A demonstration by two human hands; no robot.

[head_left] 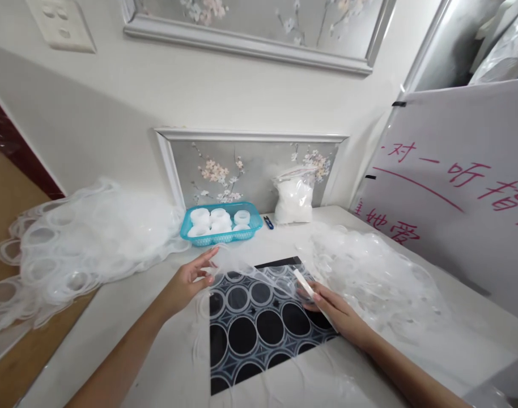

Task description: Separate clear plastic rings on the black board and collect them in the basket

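My left hand (193, 280) is at the upper left corner of a black sheet. Its fingers are curled round the edge of a thin, clear plastic film (237, 262), whose far end is raised off the sheet. On the right, my right hand (338, 309) grips a slim white strip (305, 283), held at a slant over the sheet's right side; part of the film reaches this hand too. Beneath both hands, the black sheet (270, 326) lies on the table, printed with rows of large black circles ringed in pale grey.
At the back stands a blue basket (186, 231) of white rings, beside small blue snips (268, 222) and a bag of white material (293, 198). Heaps of translucent cut-out film lie left (101, 232) and right (369, 272). A whiteboard (454, 136) leans on the right.
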